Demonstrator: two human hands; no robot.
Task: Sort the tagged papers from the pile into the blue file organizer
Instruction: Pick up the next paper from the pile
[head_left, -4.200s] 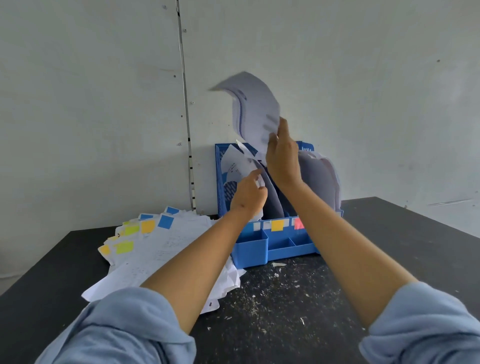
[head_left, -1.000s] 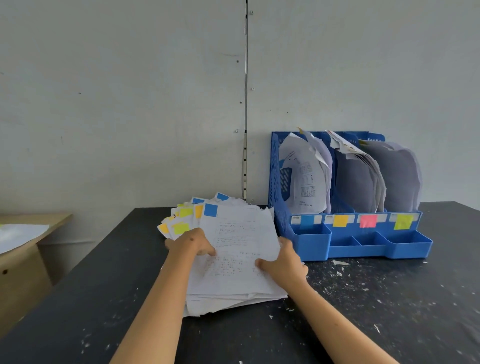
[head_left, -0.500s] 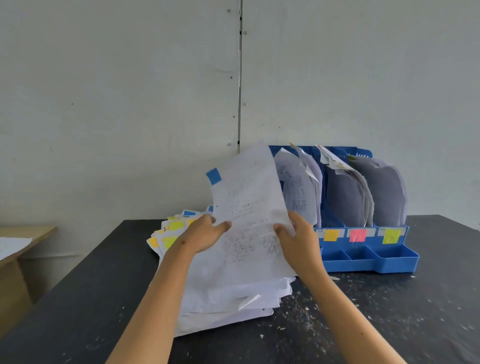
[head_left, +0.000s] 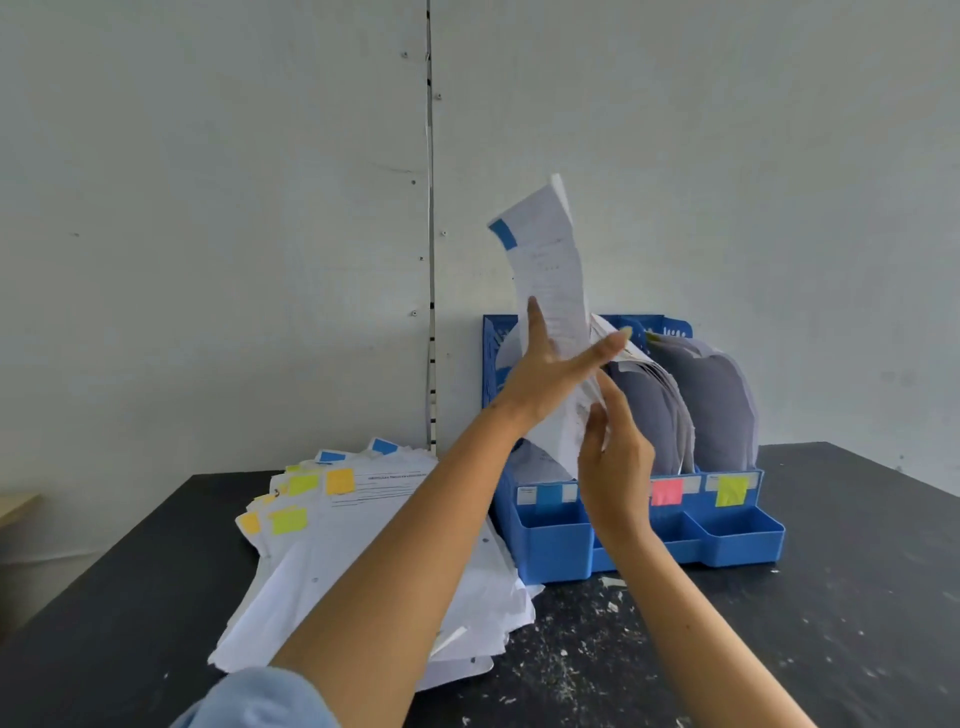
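Note:
A white paper with a blue tag (head_left: 551, 260) stands upright above the left slots of the blue file organizer (head_left: 737, 540). My left hand (head_left: 550, 374) lies flat against the sheet with straight, spread fingers. Lower down, my right hand (head_left: 615, 460) pinches the sheet's bottom edge. The pile of tagged papers (head_left: 363, 545) lies fanned out on the black table, left of the organizer, with yellow, orange and blue tags showing. The organizer's slots hold curled sheets, and its front carries blue, pink and yellow-green labels. My right hand hides one label.
The black table (head_left: 857, 597) is speckled with white paper scraps in front of the organizer. A grey wall stands close behind. A corner of a wooden surface (head_left: 15, 504) shows at the far left edge.
Both hands lifted the blue-tagged sheet off the pile and carried it up and right to the organizer. It now stands on edge, and my left hand has flattened against it.

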